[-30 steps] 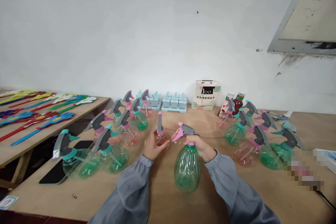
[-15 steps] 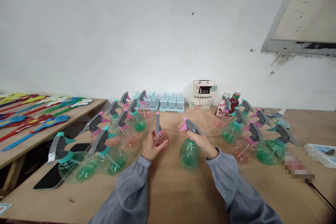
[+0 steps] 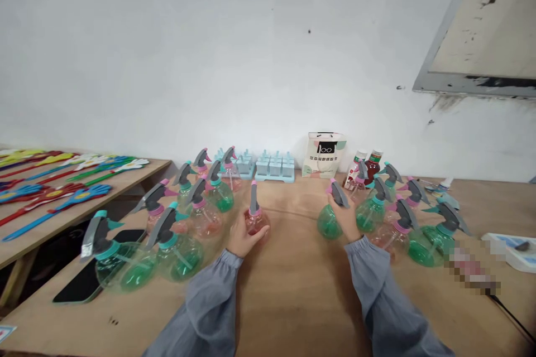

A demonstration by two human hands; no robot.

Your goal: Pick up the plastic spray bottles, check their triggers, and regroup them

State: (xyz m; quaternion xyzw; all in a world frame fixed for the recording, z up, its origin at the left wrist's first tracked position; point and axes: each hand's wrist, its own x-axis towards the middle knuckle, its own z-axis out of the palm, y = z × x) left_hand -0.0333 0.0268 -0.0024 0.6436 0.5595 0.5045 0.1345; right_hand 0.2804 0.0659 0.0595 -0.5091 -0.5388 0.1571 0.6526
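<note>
My left hand (image 3: 244, 234) is wrapped round the left side of a pink spray bottle (image 3: 260, 222) standing at the middle of the table, its grey trigger head upright. My right hand (image 3: 347, 216) grips the neck and head of a green spray bottle (image 3: 328, 224) with a pink collar and nozzle; part of its body is behind my fingers. Just right of that hand stands another green spray bottle (image 3: 371, 213) with a teal nozzle. Left of my left hand is a pink spray bottle (image 3: 206, 217) in a cluster of several pink and green ones.
At the back are light blue ice-pop moulds (image 3: 274, 169), a paper bag (image 3: 323, 156) and a red sauce bottle (image 3: 372, 166). A black phone (image 3: 79, 284) lies left. A white tray (image 3: 519, 259) is far right. Colourful hand-shaped clappers (image 3: 86, 195) cover the left table.
My right hand has carried the green bottle to the right and farther back, up to the right-hand cluster. My left hand stays on the pink bottle.
</note>
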